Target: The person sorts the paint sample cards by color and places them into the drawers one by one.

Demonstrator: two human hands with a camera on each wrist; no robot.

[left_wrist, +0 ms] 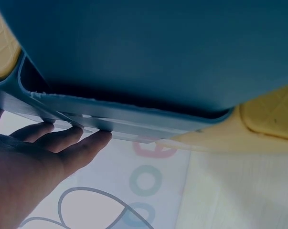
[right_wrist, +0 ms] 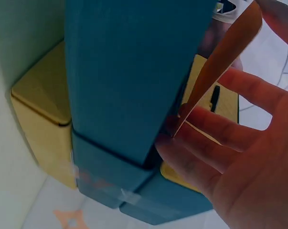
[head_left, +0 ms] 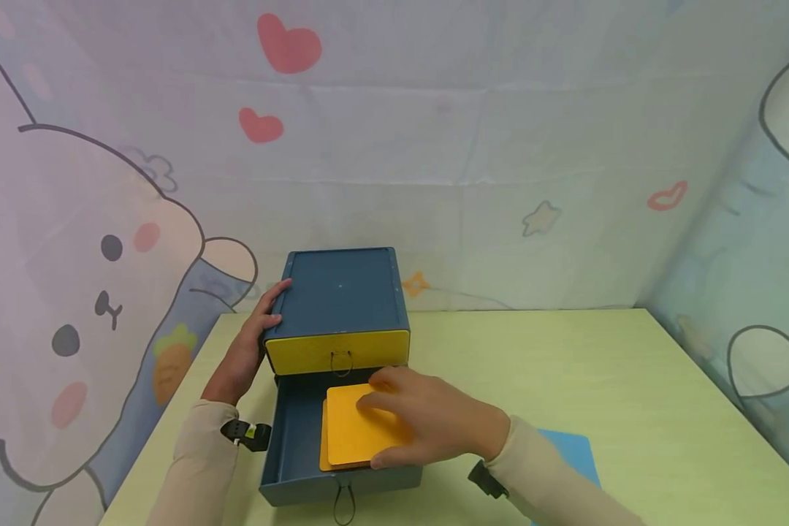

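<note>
A small dark blue two-drawer box [head_left: 342, 292] stands on the table, its yellow-fronted upper drawer [head_left: 312, 353] closed and its lower drawer [head_left: 296, 424] pulled out. Against the box's left side rests my left hand [head_left: 246, 351], fingers extended; the left wrist view shows the fingertips [left_wrist: 98, 140] touching the wall. My right hand [head_left: 434, 416] holds an orange square card [head_left: 355, 431] by its edges over the lower drawer. Seen nearly edge-on in the right wrist view, that card [right_wrist: 225, 57] looks thin and slightly bowed. Another orange card [head_left: 324, 446] shows beneath it.
A blue flat sheet [head_left: 575, 453] lies on the pale green table [head_left: 500, 351], partly hidden under my right forearm. A cord loop [head_left: 344, 504] hangs from the lower drawer's front. A printed cloth backdrop [head_left: 434, 146] rises behind the table.
</note>
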